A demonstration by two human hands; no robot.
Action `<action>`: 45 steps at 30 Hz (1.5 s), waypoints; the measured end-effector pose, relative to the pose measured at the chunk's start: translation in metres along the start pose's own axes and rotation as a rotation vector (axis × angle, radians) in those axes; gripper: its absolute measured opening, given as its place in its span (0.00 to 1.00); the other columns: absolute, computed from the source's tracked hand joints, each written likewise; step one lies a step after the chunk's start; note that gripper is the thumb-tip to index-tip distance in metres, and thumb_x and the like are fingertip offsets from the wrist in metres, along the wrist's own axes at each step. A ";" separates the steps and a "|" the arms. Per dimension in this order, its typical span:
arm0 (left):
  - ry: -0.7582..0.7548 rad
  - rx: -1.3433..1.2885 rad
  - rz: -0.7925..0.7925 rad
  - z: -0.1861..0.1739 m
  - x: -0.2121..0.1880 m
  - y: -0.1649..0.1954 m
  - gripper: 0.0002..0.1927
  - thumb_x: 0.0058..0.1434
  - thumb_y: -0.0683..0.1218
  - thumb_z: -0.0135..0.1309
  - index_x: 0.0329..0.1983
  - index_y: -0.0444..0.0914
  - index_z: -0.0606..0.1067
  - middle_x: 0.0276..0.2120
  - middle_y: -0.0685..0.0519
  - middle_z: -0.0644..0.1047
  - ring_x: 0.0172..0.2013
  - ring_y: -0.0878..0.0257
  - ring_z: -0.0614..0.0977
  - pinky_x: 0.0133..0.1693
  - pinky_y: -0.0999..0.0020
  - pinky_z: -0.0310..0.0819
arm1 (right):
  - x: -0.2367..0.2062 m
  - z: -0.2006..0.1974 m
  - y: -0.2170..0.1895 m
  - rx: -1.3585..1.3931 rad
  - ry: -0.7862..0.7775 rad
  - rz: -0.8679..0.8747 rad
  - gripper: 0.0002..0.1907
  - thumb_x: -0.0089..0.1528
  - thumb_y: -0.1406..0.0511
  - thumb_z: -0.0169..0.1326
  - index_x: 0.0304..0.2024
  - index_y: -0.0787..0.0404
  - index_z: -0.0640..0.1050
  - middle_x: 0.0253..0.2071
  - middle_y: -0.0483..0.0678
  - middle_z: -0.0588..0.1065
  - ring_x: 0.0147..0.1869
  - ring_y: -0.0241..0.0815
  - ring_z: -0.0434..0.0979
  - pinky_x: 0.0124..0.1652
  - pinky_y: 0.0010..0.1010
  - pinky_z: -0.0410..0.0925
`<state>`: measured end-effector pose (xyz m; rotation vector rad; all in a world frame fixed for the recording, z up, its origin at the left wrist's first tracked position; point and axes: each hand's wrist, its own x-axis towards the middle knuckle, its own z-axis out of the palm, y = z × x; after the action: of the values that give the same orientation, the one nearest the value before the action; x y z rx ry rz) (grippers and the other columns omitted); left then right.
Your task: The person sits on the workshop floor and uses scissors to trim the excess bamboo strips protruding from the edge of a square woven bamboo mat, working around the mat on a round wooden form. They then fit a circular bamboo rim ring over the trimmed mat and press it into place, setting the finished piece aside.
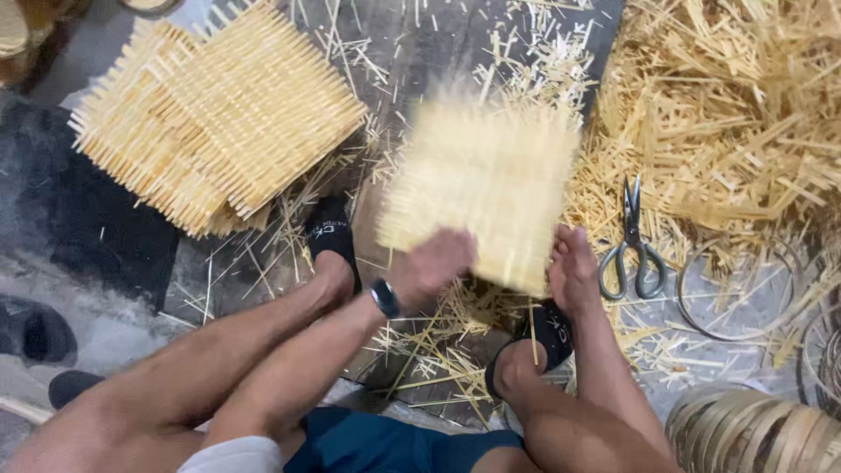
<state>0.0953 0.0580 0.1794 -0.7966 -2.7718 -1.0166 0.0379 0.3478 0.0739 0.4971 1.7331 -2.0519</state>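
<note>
Item in hand: I log both hands, left and right, clamped on the lower edge of a pale square woven bamboo-strip mat, blurred above the littered floor, stacked mats left, scissors right.

no pkgs, labels, signs or screens in view; only white lettering on black slippers.

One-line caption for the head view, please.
Seated person's left hand and right hand hold a woven bamboo mat above strip-littered floor, beside scissors and a stack of mats.
</note>
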 end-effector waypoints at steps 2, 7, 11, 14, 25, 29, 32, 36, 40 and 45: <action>-0.027 0.254 0.193 0.026 -0.011 0.008 0.28 0.50 0.40 0.56 0.58 0.35 0.72 0.59 0.43 0.75 0.61 0.49 0.76 0.64 0.51 0.66 | 0.010 0.009 -0.007 -0.149 0.030 0.003 0.09 0.65 0.65 0.58 0.43 0.65 0.76 0.30 0.43 0.74 0.29 0.32 0.70 0.29 0.25 0.64; 0.196 0.079 -0.171 0.038 -0.018 -0.049 0.35 0.57 0.43 0.63 0.68 0.34 0.66 0.63 0.39 0.71 0.66 0.46 0.71 0.67 0.48 0.65 | 0.020 0.024 -0.006 -0.243 0.044 -0.051 0.07 0.62 0.68 0.63 0.37 0.62 0.77 0.27 0.39 0.73 0.27 0.27 0.67 0.27 0.21 0.61; 0.232 -0.485 -1.091 0.032 -0.008 -0.145 0.28 0.50 0.48 0.70 0.52 0.33 0.76 0.39 0.53 0.83 0.39 0.64 0.84 0.43 0.67 0.80 | 0.020 0.028 0.004 -0.252 0.100 -0.186 0.09 0.60 0.68 0.66 0.35 0.63 0.77 0.27 0.38 0.72 0.29 0.26 0.66 0.30 0.19 0.62; 0.153 -0.516 -1.098 0.046 -0.019 -0.178 0.21 0.53 0.47 0.74 0.43 0.28 0.82 0.31 0.53 0.77 0.31 0.65 0.74 0.34 0.68 0.70 | 0.020 0.030 0.008 -0.347 0.150 -0.241 0.10 0.60 0.68 0.67 0.34 0.65 0.77 0.27 0.39 0.72 0.30 0.26 0.66 0.30 0.21 0.63; 0.344 -0.974 -1.191 0.079 -0.049 -0.145 0.19 0.50 0.41 0.71 0.41 0.34 0.75 0.32 0.56 0.78 0.32 0.67 0.79 0.36 0.72 0.75 | 0.000 -0.005 0.037 -0.085 0.162 -0.187 0.13 0.58 0.69 0.68 0.41 0.66 0.78 0.32 0.43 0.75 0.34 0.27 0.72 0.33 0.21 0.67; 0.418 -0.837 -1.237 0.086 -0.049 -0.133 0.22 0.49 0.40 0.72 0.44 0.36 0.73 0.30 0.61 0.74 0.30 0.70 0.74 0.33 0.74 0.71 | 0.012 -0.065 0.040 -0.088 0.305 -0.322 0.13 0.61 0.68 0.61 0.48 0.63 0.77 0.40 0.44 0.78 0.41 0.31 0.77 0.42 0.23 0.73; 0.364 -0.746 -1.170 0.081 -0.044 -0.129 0.26 0.51 0.40 0.73 0.50 0.33 0.73 0.31 0.59 0.69 0.30 0.68 0.69 0.32 0.72 0.65 | 0.006 -0.154 0.022 -0.366 0.786 -0.195 0.14 0.63 0.62 0.64 0.46 0.61 0.76 0.42 0.46 0.78 0.46 0.39 0.78 0.46 0.31 0.73; 0.421 -0.489 -1.118 0.070 -0.029 -0.107 0.36 0.48 0.42 0.74 0.57 0.34 0.67 0.36 0.57 0.72 0.36 0.65 0.72 0.38 0.72 0.69 | -0.042 -0.252 0.021 -1.325 0.871 -0.207 0.13 0.54 0.65 0.62 0.40 0.62 0.82 0.43 0.58 0.77 0.51 0.62 0.75 0.52 0.49 0.67; 0.627 -0.010 -0.508 0.037 -0.003 -0.059 0.34 0.64 0.39 0.71 0.64 0.26 0.63 0.55 0.42 0.70 0.54 0.51 0.73 0.58 0.61 0.69 | -0.091 -0.255 -0.010 -1.107 0.743 -0.231 0.06 0.63 0.67 0.57 0.40 0.60 0.83 0.41 0.56 0.80 0.46 0.57 0.80 0.50 0.44 0.71; 0.414 -0.235 -0.435 -0.003 0.063 0.034 0.19 0.67 0.46 0.64 0.59 0.41 0.76 0.54 0.48 0.80 0.53 0.61 0.82 0.56 0.65 0.80 | -0.145 -0.185 -0.134 -0.790 0.476 -0.366 0.08 0.63 0.66 0.61 0.44 0.61 0.82 0.38 0.53 0.82 0.37 0.44 0.83 0.38 0.34 0.76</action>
<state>0.0573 0.1060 0.2173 0.0273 -2.5314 -1.4054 0.0934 0.5610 0.2308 0.4418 2.8812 -1.2971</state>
